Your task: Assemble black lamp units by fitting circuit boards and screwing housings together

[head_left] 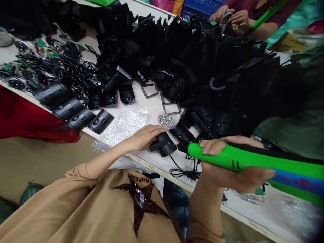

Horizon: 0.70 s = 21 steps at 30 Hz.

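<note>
My right hand (227, 162) is wrapped round a green electric screwdriver (212, 154), which lies almost level. Its dark tip points left and meets, or nearly meets, the end of a black plastic housing (165, 145); contact is hard to make out. My left hand (144, 137) grips that housing from the left near the table's front edge, its fingertips partly hidden. Just behind sits a round clear dish (166, 120) full of small metal screws. A black cable (183, 172) trails over the tabletop below the screwdriver tip.
Bubble wrap (129, 123) lies left of the dish. Several finished-looking black housings (101, 121) line the left edge, near tangled wires (63, 64). A large heap of black parts (182, 50) fills the back. Across the table, a co-worker's hands (230, 20) hold a small part.
</note>
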Each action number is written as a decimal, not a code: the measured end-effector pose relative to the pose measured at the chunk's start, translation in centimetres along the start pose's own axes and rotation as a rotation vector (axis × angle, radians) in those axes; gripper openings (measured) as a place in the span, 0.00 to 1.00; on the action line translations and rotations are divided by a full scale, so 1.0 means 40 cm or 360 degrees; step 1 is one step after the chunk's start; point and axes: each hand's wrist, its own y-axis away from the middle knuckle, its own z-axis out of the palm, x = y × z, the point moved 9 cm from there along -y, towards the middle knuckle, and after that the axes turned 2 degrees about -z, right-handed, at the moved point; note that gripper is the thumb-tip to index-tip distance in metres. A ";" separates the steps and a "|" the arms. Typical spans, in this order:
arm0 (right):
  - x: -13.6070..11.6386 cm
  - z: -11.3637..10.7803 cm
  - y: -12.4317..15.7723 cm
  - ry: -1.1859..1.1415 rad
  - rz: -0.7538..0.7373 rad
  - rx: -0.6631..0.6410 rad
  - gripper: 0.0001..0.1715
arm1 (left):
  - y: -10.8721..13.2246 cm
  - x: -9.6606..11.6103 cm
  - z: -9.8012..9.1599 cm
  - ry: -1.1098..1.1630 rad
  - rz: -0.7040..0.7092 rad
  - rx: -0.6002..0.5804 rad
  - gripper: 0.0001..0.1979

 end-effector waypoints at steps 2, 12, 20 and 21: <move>0.015 0.011 -0.008 0.0039 0.0025 -0.0026 0.23 | -0.009 -0.031 0.022 -0.0034 -0.0034 -0.0183 0.28; 0.060 0.059 -0.014 0.0077 0.0152 -0.0156 0.21 | -0.041 -0.049 0.075 -0.0081 -0.0075 -0.0599 0.35; 0.074 0.050 -0.021 0.0113 0.0210 -0.0139 0.24 | -0.048 -0.040 0.080 -0.0056 -0.0036 -0.0619 0.34; 0.076 0.050 -0.022 0.0112 0.0213 -0.0138 0.23 | -0.048 -0.040 0.079 -0.0055 -0.0032 -0.0612 0.33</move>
